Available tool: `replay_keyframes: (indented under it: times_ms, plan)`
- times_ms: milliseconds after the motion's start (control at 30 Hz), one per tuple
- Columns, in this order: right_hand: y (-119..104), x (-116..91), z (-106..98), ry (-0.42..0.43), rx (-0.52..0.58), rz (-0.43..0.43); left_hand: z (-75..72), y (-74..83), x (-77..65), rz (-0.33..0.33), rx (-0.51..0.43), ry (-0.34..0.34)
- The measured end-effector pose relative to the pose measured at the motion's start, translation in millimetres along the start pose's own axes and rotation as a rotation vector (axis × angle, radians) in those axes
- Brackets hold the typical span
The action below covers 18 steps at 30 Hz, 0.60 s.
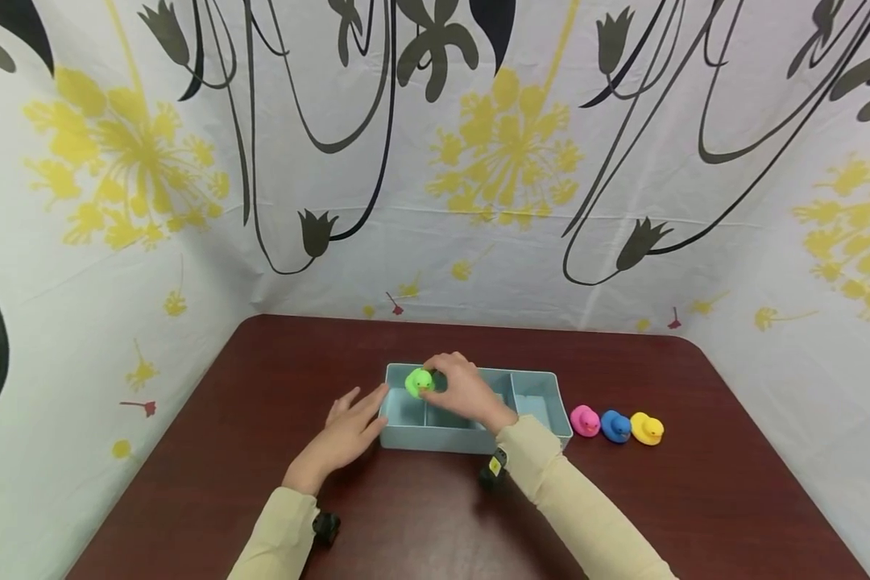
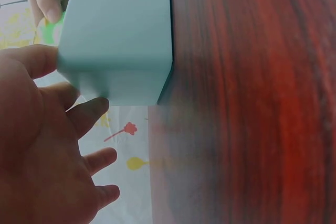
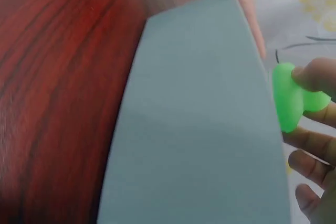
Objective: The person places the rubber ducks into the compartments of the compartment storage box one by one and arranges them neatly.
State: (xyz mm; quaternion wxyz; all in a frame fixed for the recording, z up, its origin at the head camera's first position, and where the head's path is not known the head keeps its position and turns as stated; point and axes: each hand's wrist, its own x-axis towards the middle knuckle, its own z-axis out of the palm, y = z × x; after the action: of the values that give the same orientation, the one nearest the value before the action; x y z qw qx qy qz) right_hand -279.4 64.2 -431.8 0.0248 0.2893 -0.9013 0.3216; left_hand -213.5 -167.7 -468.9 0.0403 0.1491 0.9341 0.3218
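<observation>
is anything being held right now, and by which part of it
The right hand pinches the green duck between its fingers, on opposite sides; whether by head or body is unclear. The left hand only touches the box.

Here's the bright green toy duck [image 1: 416, 384], pinched in the right hand [image 1: 467, 392], its small orange beak showing, held at the leftmost compartment of the box, though whether its base touches the floor there is hard to tell. And that box [image 1: 435, 440], pale blue-green, oblong and open-topped with upright dividers, sits flat, long side to the viewer, left hand [image 1: 342, 435] at its left end.
</observation>
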Motion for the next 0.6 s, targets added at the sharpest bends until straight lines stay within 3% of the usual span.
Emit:
replay_keyframes:
  times_ms: [267, 600]
  plan:
    - [-6, 9, 19, -0.002, -0.112, -0.023, -0.4, 0.9, 0.5, -0.009, -0.021, -0.010]
    - [-16, 14, 37, -0.018, -0.288, 0.066, -0.2, -0.2, 0.3, -0.011, -0.024, -0.015]
